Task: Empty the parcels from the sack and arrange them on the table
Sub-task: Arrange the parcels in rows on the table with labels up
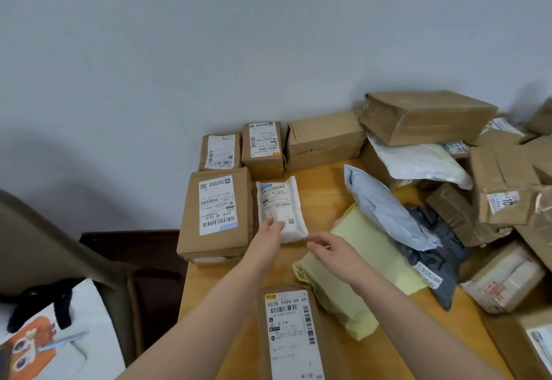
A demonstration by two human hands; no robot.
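Observation:
A small white padded parcel [279, 205] lies flat on the wooden table [322, 182], beside a large brown box [216, 218] with a white label. My left hand [270, 231] rests with straight fingers on the white parcel's near end. My right hand [327, 245] hovers just right of that parcel, fingers relaxed, holding nothing, above a pale yellow mailer [358, 263]. Two smaller labelled boxes [263, 146] stand behind, against the wall. A labelled brown parcel [291, 335] lies nearest me. No sack is clearly visible.
A jumbled heap of brown boxes [427, 116], white, lilac [385, 206] and grey mailers [433, 257] fills the table's right side. A dark chair [119, 248] and a printed bag [44, 341] sit left of the table edge. The wall runs right behind the boxes.

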